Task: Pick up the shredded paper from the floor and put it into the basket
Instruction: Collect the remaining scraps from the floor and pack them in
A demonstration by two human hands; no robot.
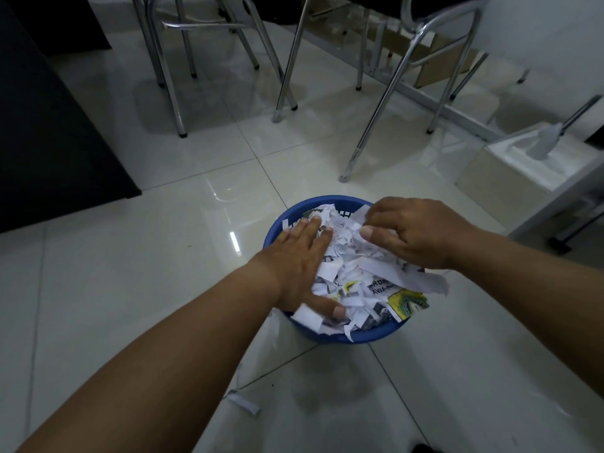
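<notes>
A round blue basket (369, 336) stands on the white tiled floor, heaped to the brim with shredded paper (356, 276), white strips with some printed bits. My left hand (299, 266) lies flat on the left side of the heap, fingers spread, palm down. My right hand (415, 235) hovers over the right side with fingers curled against the paper; whether it pinches any strip is unclear. One loose paper strip (243, 402) lies on the floor in front of the basket, near my left forearm.
Chrome chair legs (284, 80) and table legs stand beyond the basket. A dark cabinet (49, 142) fills the left side. A white box with a tool handle (539, 148) sits at the right, beside a metal frame.
</notes>
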